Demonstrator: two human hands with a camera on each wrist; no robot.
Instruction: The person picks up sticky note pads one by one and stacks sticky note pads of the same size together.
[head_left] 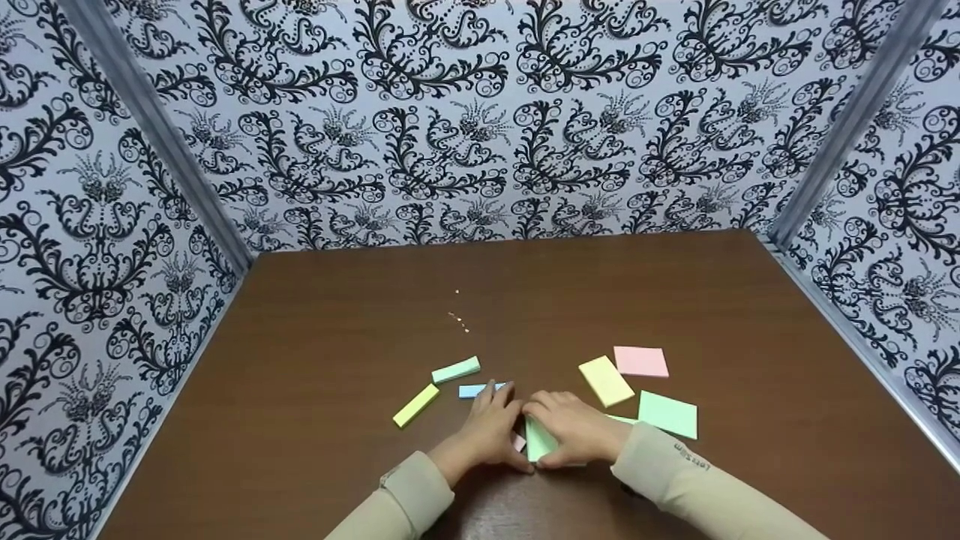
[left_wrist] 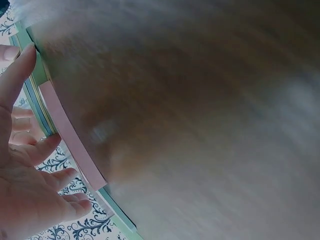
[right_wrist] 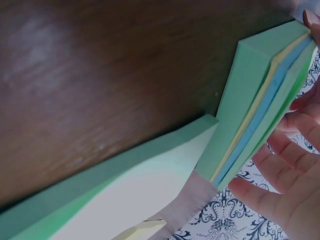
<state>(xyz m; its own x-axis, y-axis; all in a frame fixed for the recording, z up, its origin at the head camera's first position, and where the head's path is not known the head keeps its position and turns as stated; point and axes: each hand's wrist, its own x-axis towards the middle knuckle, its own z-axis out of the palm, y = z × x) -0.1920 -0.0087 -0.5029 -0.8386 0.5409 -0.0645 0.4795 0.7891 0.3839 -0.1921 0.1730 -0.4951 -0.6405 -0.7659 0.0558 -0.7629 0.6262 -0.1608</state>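
A stack of sticky note pads [head_left: 537,441] with a light green top stands between my two hands. In the right wrist view the layered edge of the stack [right_wrist: 250,107] shows green, yellow and blue. My left hand [head_left: 489,431] pinches the stack from the left, thumb at the near end and index finger at the far end. From the right, my right hand [head_left: 574,427] holds it between thumb and fingers. A narrow pink pad [left_wrist: 72,137] lies beside the stack, partly under my left hand. Just beyond my left fingertips is a narrow blue pad [head_left: 471,391].
Narrow mint [head_left: 455,370] and yellow [head_left: 416,406] pads lie to the left. At the right are wider yellow [head_left: 606,381], pink [head_left: 641,361] and green [head_left: 669,415] pads. Small pale scraps [head_left: 459,321] dot the brown table [head_left: 337,322]. Patterned walls surround it.
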